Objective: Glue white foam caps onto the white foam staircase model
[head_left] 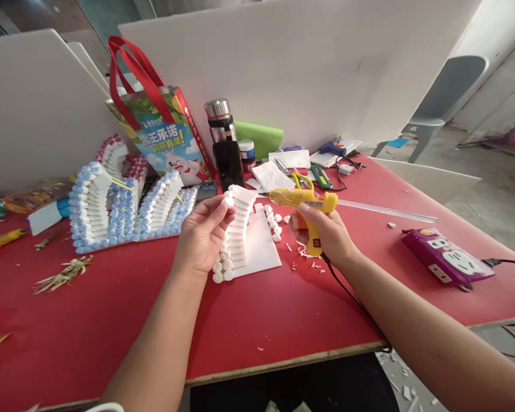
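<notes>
My left hand (pixel 203 234) is closed, pinching a small white foam piece (pixel 228 201) against the top of a white stepped foam model (pixel 239 229) that stands on a white foam base (pixel 261 243). My right hand (pixel 324 229) grips a yellow hot glue gun (pixel 302 200) by its handle. Its nozzle points left toward the model's top, and a clear glue stick (pixel 386 210) sticks out behind to the right. Loose white foam pieces (pixel 273 222) lie beside the base.
On the red table (pixel 257 320) are finished stepped models with blue and pink caps (pixel 111 206), a red-handled gift bag (pixel 163 131), a steel flask (pixel 220 117), a black phone (pixel 228 165), scissors (pixel 300 180), a purple power strip (pixel 448 258) and white boards behind.
</notes>
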{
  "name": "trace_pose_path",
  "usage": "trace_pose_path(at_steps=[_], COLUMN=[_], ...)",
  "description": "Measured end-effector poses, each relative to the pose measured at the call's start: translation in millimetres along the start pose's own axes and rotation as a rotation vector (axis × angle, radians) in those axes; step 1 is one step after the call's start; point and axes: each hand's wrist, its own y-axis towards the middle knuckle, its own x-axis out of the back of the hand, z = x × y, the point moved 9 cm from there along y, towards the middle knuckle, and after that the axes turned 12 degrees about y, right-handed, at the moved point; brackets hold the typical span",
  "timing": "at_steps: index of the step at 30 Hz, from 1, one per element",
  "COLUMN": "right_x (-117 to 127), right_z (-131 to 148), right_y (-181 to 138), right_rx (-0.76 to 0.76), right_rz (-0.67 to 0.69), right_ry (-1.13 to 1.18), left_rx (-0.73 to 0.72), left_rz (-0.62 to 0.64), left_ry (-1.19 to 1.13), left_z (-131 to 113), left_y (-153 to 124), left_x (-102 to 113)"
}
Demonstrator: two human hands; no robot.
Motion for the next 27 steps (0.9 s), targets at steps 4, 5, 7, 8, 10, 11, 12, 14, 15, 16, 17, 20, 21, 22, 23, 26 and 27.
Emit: trace_pose_path(at_steps=[4, 5, 7, 8, 10, 11, 12, 14, 15, 16, 17, 20, 21, 22, 23, 26, 27], right_x=[9.5, 10.2, 10.4, 10.1, 9.8, 10.1, 10.9, 12.8, 13.4, 13.6, 13.4, 12.3, 12.1, 11.9, 11.7, 11.9, 12.1], right_z=[2.1, 2.2, 2.1, 2.2, 2.6, 2.8, 2.9, 2.9, 3.2, 3.5, 4.0, 4.6, 4.8, 4.9, 5.2, 5.5, 5.2], right_y=[2.8, 3.1, 3.0, 2.8, 2.4, 2.3, 2.3, 2.6, 2.9, 3.1, 3.4, 3.5, 3.5, 3.4, 3.3, 3.2, 3.2], right_rx=[0.017, 0.017, 0.012, 0.01, 0.011, 0.011, 0.011, 0.011, 0.014, 0.019, 0.023, 0.027, 0.026, 0.026, 0.028, 0.031, 0.029], right_rz=[-0.075, -0.081, -0.084, -0.082, -0.078, -0.08, -0.085, -0.099, -0.102, -0.101, -0.098, -0.093, -0.094, -0.094, -0.094, -0.092, -0.092], right_ry=[0.038, 0.04, 0.031, 0.019, 0.0, -0.005, -0.006, -0.001, 0.004, 0.01, 0.014, 0.022, 0.021, 0.019, 0.018, 0.014, 0.013], left_rx=[-0.175, -0.208, -0.266, -0.298, -0.364, -0.394, -0.419, -0.455, -0.468, -0.475, -0.481, -0.528, -0.553, -0.58, -0.604, -0.65, -0.662], left_rz=[-0.086, -0.093, -0.088, -0.078, -0.039, -0.013, 0.011, 0.042, 0.041, 0.036, 0.029, 0.026, 0.03, 0.033, 0.035, 0.049, 0.054], left_ry=[0.383, 0.498, 0.72, 0.818, 0.966, 1.015, 1.053, 1.123, 1.16, 1.199, 1.241, 1.364, 1.405, 1.444, 1.481, 1.581, 1.608], left_z=[-33.7, -39.6, -46.5, -48.0, -47.3, -45.7, -43.5, -39.5, -38.3, -37.5, -37.0, -37.1, -37.2, -37.1, -36.6, -32.4, -30.8], left_y=[6.3, 9.3, 16.6, 20.1, 25.5, 27.0, 27.6, 26.7, 25.6, 24.5, 23.4, 20.1, 19.1, 18.2, 17.3, 15.6, 15.1], left_x=[20.9, 23.6, 25.5, 24.7, 19.3, 15.2, 10.8, 2.5, -0.7, -3.3, -5.6, -12.3, -14.7, -17.0, -19.1, -25.1, -27.2])
